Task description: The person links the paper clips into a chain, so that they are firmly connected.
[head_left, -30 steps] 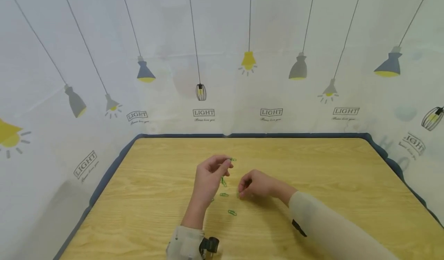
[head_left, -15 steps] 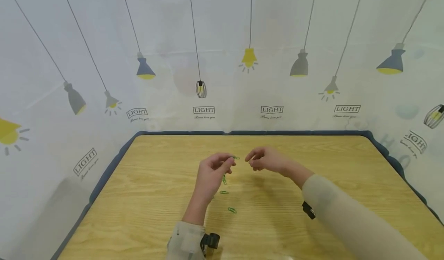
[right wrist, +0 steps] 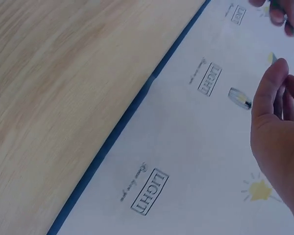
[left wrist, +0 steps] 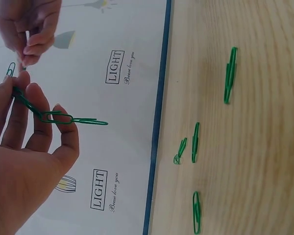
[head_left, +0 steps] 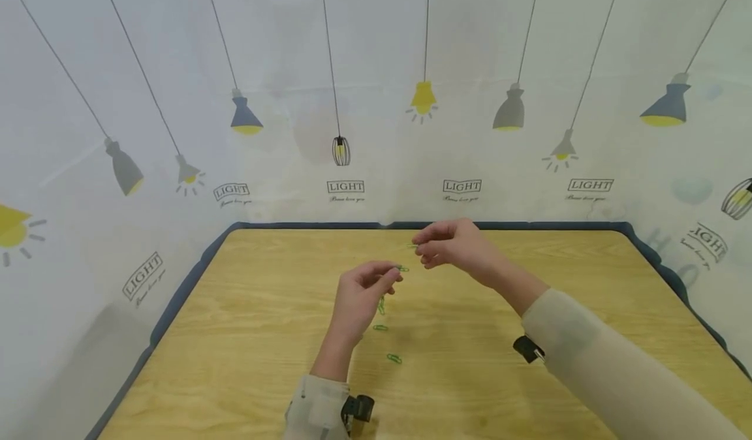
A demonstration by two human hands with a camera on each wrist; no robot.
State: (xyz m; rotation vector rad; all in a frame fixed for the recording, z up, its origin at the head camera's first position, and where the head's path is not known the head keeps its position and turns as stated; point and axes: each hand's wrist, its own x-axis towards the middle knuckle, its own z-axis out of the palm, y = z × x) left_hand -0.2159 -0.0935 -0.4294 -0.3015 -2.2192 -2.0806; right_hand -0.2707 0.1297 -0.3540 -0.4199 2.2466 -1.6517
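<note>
My left hand (head_left: 358,303) is raised over the table, pinching a short chain of linked green paper clips (left wrist: 61,117) between thumb and fingers. One clip end (head_left: 403,269) sticks out past its fingertips, and the rest of the chain hangs below the fingers. Farther back and a little higher, my right hand (head_left: 464,247) pinches a thin single paper clip (head_left: 413,245) that points toward the left. The two hands are apart. In the right wrist view the right fingers (right wrist: 270,88) hide most of their clip.
Several loose green paper clips lie on the wooden table (head_left: 235,335), among them one nearer me (head_left: 394,358) and one behind it (head_left: 380,328). A dark blue edge (head_left: 317,225) runs along the table's back, against a pale sheet (head_left: 388,159) printed with lamps.
From near the tabletop, my right hand has risen and moved away from me, beyond the left fingertips, with a clip now visible in it. My left hand has barely moved.
</note>
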